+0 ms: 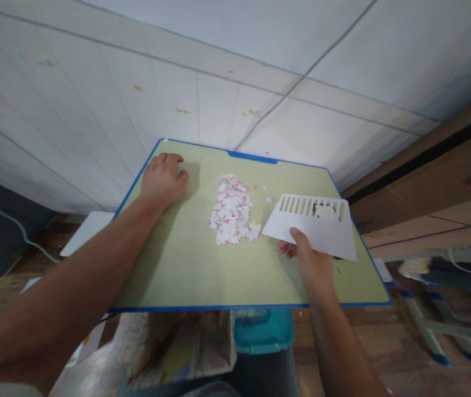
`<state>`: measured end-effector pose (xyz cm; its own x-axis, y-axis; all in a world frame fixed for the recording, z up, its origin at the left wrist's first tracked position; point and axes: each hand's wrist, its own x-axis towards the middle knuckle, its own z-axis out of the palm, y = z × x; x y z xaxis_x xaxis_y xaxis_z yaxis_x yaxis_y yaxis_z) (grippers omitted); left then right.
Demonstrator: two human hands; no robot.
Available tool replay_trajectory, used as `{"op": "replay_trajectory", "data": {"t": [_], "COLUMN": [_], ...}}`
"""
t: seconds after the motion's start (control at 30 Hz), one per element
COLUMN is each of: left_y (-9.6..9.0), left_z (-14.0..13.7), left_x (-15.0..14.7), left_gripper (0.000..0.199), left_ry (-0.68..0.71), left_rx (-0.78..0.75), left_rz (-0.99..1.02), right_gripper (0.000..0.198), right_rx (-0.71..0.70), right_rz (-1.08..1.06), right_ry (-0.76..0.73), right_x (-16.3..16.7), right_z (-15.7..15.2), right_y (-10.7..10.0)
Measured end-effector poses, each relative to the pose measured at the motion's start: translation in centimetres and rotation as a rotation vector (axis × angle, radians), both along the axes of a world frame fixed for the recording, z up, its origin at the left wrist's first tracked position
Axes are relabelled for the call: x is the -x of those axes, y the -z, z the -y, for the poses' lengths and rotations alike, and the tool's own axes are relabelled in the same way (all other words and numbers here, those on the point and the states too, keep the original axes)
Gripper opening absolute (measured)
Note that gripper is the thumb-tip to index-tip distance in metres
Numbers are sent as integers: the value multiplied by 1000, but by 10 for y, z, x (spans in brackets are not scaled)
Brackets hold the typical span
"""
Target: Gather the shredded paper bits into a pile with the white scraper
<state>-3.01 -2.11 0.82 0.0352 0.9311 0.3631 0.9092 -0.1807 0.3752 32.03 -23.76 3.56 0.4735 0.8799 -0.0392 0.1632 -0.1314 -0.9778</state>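
A heap of small torn paper scraps (232, 212), white with pink and red marks, lies at the middle of the desk top (181, 275). My right hand (312, 256) grips a flat white slotted panel (318, 234) to the right of the heap, thumb on top and fingers underneath. Its row of slots points away from me, and something dark shows through a few of them; what it is I cannot make out. My left hand (163, 179) rests near the desk's far left edge, holding nothing, fingers loosely bent and thumb apart. A gap separates it from the scraps.
A white panelled wall (177, 110) stands behind the desk, with a grey cable (285, 96) running down it. Large cardboard boxes (438, 187) are close on the right. Under the front edge are a turquoise container (264, 333) and a bag (214, 342).
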Motion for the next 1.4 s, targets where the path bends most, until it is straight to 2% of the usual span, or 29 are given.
{"op": "replay_trajectory", "data": {"t": [0.2,0.33,0.5,0.63,0.73,0.83,0.93,1.03,1.13,1.17,1.23,1.4], "left_y": [-6,-6,-8,-12,-13,-12,-11,-10,-8,-8,-7,-6], "left_z": [6,3,4,7,8,7,5,2,0,0,-1,-1], "left_x": [-5,-11,-13,-15,-16,-16,-15,-14,-14,-14,-14,-16], "left_gripper": [46,44,47,47,46,47,46,46,45,45,44,43], "left_ry": [-21,-38,-28,-9,7,6,-10,-11,-6,-9,-14,-30], "left_rx": [5,-14,-30,-17,-1,-9,-6,-8,-14,-12,-6,0], "left_rz": [10,26,51,29,-3,4,8,8,1,-4,-15,-12], "right_gripper": [22,15,14,11,6,4,3,9,21,24,27,30], "right_rx": [22,56,65,-58,7,68,78,-3,-73,-58,-36,-72], "right_rz": [-63,-17,-7,-14,-18,7,34,-1,-41,-37,-16,16], "right_ry": [72,28,-62,-61,-258,-389,-374,-292,-352,-400,-405,-202], "right_x": [13,18,30,60,92,108,97,80,74,73,67,43], "right_z": [-5,-15,-48,-80,-98,-107,-103,-85,-60,-53,-43,-35], "right_y": [-17,-17,-28,-49,-51,-41,-32,-28,-25,-24,-21,-16]}}
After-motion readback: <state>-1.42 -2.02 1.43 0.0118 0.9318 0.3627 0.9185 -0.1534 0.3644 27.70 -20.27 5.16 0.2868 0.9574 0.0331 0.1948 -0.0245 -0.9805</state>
